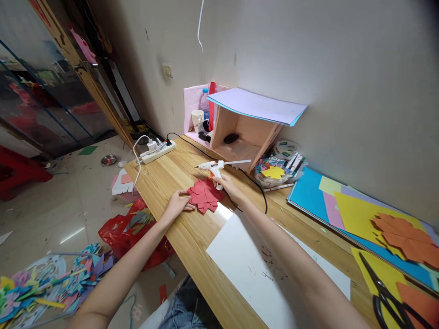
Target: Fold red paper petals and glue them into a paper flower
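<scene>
My right hand is wrapped round the handle of a white hot glue gun with an orange trigger. Its nozzle points left, and a pale glue stick sticks out of the back. Just below the gun lies a red folded paper flower on the wooden table. The fingers of my left hand grip the flower's left edge. Part of its upper right side is hidden behind my right hand.
A white power strip sits at the table's far left corner, its black cord running behind the gun. White paper, scissors, an orange paper flower, a marker basket and a cardboard box are around.
</scene>
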The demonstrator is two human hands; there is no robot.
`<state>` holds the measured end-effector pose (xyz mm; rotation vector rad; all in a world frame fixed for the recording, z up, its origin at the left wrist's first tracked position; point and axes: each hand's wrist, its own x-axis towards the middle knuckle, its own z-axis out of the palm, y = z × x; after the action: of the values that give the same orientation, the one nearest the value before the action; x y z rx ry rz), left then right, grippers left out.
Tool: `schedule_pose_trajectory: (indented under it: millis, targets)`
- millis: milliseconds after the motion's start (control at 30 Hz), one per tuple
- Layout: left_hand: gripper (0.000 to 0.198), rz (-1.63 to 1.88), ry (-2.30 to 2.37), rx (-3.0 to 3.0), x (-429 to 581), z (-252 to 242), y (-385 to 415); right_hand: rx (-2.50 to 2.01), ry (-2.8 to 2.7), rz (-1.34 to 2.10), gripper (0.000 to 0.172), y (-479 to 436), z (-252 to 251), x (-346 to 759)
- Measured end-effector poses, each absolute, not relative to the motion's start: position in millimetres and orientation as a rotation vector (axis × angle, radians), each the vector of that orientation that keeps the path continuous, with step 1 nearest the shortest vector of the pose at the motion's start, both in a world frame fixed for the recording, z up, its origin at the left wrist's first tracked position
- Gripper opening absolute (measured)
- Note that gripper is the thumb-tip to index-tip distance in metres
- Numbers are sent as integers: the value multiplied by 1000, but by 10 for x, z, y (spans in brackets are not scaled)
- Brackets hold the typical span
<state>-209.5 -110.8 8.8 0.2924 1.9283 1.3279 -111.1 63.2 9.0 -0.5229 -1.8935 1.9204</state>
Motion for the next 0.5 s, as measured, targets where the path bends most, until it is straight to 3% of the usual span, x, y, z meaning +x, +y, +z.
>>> schedule_pose_trajectory:
  millis: [133, 300, 500]
  targets:
    - [38, 1167, 2115, 523, -2000, 126, -1203, -515, -1905, 1870, 26, 666, 175, -1060]
    - [26, 665, 2677, 1210, -2050, 319, -1277, -559, -1879, 1719, 28, 709, 289, -758]
    - [20, 649, 2338, 1865, -2228, 265, -1031, -639, -1976, 1652, 31, 605, 263, -313]
